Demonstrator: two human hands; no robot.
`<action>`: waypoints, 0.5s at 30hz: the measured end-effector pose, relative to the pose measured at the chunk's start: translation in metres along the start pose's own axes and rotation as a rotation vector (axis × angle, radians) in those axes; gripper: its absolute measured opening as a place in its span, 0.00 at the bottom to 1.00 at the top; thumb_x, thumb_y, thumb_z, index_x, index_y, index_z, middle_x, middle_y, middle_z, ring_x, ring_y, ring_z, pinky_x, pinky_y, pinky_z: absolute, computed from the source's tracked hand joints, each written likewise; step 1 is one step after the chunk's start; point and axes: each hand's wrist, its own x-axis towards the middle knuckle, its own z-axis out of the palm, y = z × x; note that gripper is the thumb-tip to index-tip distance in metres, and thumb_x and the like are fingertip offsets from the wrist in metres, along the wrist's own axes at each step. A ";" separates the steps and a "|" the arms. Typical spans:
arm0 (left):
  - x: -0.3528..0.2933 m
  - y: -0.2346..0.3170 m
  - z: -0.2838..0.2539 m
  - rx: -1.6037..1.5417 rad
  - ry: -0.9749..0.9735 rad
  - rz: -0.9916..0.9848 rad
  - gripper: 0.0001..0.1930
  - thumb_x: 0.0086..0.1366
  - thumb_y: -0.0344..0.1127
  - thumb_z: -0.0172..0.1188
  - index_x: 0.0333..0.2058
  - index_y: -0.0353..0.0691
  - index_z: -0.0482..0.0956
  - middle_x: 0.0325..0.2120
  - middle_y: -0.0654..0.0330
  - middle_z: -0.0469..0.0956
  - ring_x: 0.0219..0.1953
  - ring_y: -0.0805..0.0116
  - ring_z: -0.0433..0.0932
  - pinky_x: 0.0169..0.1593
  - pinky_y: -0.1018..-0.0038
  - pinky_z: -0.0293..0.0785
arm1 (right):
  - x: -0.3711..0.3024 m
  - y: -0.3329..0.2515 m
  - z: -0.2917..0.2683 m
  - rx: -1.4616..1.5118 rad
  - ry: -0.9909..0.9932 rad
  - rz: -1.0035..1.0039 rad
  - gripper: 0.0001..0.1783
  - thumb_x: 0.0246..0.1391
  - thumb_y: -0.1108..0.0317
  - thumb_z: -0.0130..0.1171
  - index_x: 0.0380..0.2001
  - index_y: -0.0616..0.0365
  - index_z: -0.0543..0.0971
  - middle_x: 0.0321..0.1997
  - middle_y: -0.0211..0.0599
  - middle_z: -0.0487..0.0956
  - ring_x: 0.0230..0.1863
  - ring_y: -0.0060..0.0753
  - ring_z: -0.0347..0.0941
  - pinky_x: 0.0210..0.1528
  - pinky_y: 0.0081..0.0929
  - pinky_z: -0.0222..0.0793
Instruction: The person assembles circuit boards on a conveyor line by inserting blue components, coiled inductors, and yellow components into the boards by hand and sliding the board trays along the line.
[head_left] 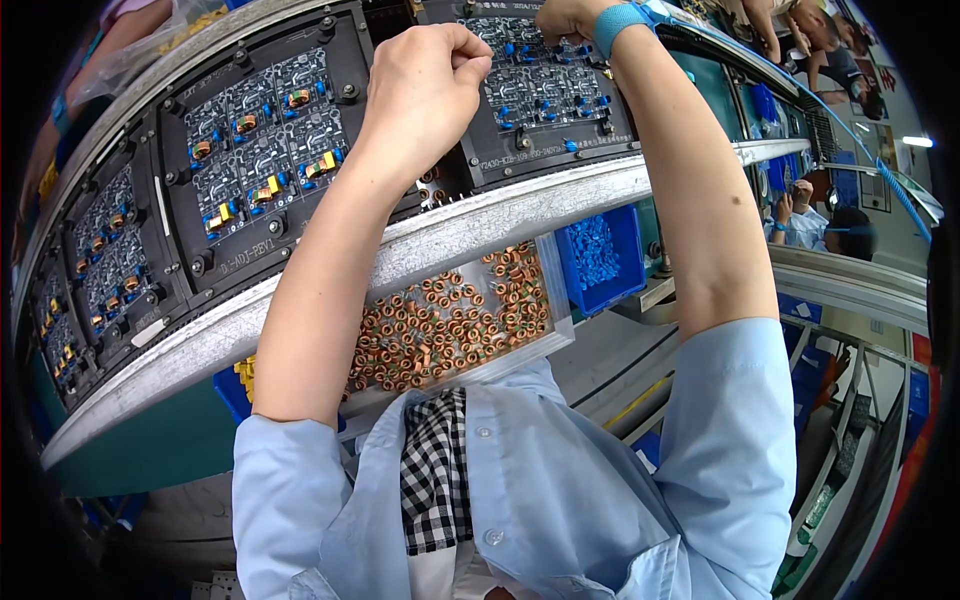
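Observation:
My left hand (425, 95) is closed in a pinch over the left edge of the right-hand panel of circuit boards (545, 85). Whatever its fingertips hold, if anything, is hidden. At the top edge of the head view my right hand (580, 18), with a blue strap (618, 22) at the wrist, has its fingers curled down over the far part of that panel; what lies between them cannot be made out. Small blue components (545, 108) stand on these boards, which sit in a dark carrier (560, 150).
Another carrier (240, 245) at left holds boards with copper coils (247, 124) and yellow blocks (265, 188). Below the metal rail (520, 212) are a clear tray (556, 310) of ring coils and a blue bin (612, 295) of blue parts. Other people work at far left and right.

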 end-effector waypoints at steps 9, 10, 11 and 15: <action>0.001 -0.003 0.003 -0.025 0.047 0.040 0.06 0.54 0.26 0.55 0.28 0.34 0.80 0.18 0.60 0.77 0.18 0.72 0.72 0.29 0.75 0.71 | 0.009 -0.006 -0.004 -0.022 -0.100 0.029 0.09 0.30 0.69 0.56 0.17 0.65 0.80 0.21 0.45 0.77 0.23 0.45 0.71 0.27 0.37 0.70; 0.001 -0.004 0.002 -0.017 0.037 0.038 0.06 0.55 0.26 0.55 0.29 0.34 0.80 0.19 0.61 0.77 0.19 0.74 0.72 0.29 0.77 0.69 | 0.008 -0.006 -0.005 -0.025 -0.110 0.033 0.09 0.30 0.69 0.56 0.16 0.65 0.80 0.21 0.45 0.77 0.22 0.45 0.70 0.27 0.37 0.70; 0.001 -0.004 0.002 -0.009 0.026 0.037 0.06 0.55 0.26 0.55 0.30 0.33 0.80 0.20 0.62 0.78 0.20 0.76 0.71 0.28 0.79 0.68 | 0.008 -0.007 -0.006 -0.028 -0.121 0.037 0.09 0.29 0.69 0.56 0.16 0.65 0.80 0.21 0.45 0.77 0.22 0.45 0.70 0.27 0.37 0.70; 0.002 -0.004 0.001 0.004 0.016 0.035 0.06 0.55 0.26 0.55 0.31 0.33 0.80 0.21 0.62 0.78 0.21 0.78 0.71 0.27 0.82 0.67 | 0.002 -0.008 -0.011 -0.042 -0.163 0.047 0.09 0.28 0.69 0.57 0.16 0.64 0.80 0.21 0.44 0.77 0.22 0.45 0.69 0.26 0.37 0.70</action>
